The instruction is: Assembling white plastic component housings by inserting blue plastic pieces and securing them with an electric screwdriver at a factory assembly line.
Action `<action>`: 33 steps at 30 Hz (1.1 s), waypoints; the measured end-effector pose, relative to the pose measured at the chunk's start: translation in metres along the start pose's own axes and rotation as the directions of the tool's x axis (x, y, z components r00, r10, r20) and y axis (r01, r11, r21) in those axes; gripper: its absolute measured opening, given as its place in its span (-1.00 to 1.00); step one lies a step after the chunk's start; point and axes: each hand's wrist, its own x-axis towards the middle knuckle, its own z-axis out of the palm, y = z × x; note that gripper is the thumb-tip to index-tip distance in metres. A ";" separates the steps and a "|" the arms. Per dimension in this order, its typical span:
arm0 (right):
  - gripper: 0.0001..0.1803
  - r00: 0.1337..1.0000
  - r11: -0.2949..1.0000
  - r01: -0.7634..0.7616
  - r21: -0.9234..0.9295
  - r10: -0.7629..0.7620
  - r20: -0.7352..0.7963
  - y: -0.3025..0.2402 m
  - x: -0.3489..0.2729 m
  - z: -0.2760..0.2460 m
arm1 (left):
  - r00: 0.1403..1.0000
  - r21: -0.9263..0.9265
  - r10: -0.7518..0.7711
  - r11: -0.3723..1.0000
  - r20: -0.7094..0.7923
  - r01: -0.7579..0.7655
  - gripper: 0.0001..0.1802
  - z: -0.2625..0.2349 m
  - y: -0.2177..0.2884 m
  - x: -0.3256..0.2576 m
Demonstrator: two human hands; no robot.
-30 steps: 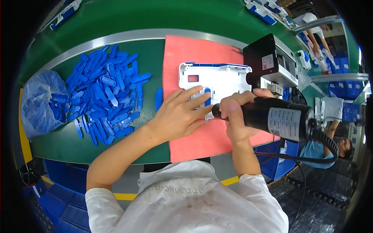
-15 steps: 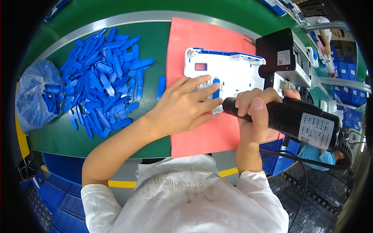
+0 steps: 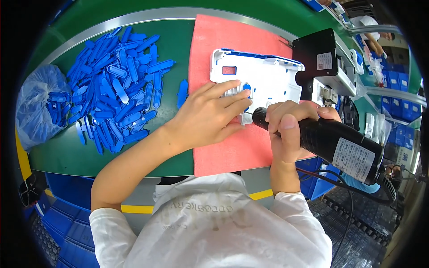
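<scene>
The white plastic panel [image 3: 263,82] lies on the red mat [image 3: 223,49], near the far edge of the green table [image 3: 178,147]. My left hand [image 3: 210,116] presses flat and open on it, fingers beside a small blue piece [image 3: 246,89] already seated there. My right hand [image 3: 286,129] grips the black electric screwdriver [image 3: 330,143], its tip at the panel's near edge (I think this fastening is not finished). Many loose blue pieces [image 3: 120,85] wait left, beside a plastic bag [image 3: 40,105]; the black box [image 3: 319,60] crowds the right.

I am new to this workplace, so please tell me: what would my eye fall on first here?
First, the white plastic panel on the pink mat, where the left hand presses a blue piece and the right hand holds a black electric screwdriver. To the left, a heap of blue plastic pieces covers the green table.
</scene>
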 end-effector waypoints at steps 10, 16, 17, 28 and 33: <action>-0.46 0.996 1.000 0.003 -0.030 -0.001 0.085 0.007 0.002 -0.007 | 0.999 0.029 -0.012 1.000 0.053 0.010 -0.42 -0.004 0.004 0.000; -0.42 1.000 1.000 -0.001 0.000 0.001 0.015 0.012 0.000 -0.003 | 0.998 0.069 0.042 0.997 0.052 -0.046 -0.49 -0.007 0.004 0.004; -0.42 1.000 1.000 0.017 -0.004 -0.017 0.012 0.013 0.002 -0.005 | 0.997 0.078 0.058 0.995 0.053 -0.062 -0.49 -0.008 0.005 0.003; -0.51 0.806 0.980 0.195 -0.034 -0.180 -0.564 -0.055 0.046 -0.115 | 0.992 0.255 0.051 0.964 0.117 -0.080 -0.64 -0.010 0.024 0.011; -0.52 0.782 0.945 -0.100 -0.311 -0.118 -0.611 -0.024 0.033 -0.185 | 0.934 -0.119 -0.259 0.948 0.247 0.295 -0.69 -0.059 0.033 0.068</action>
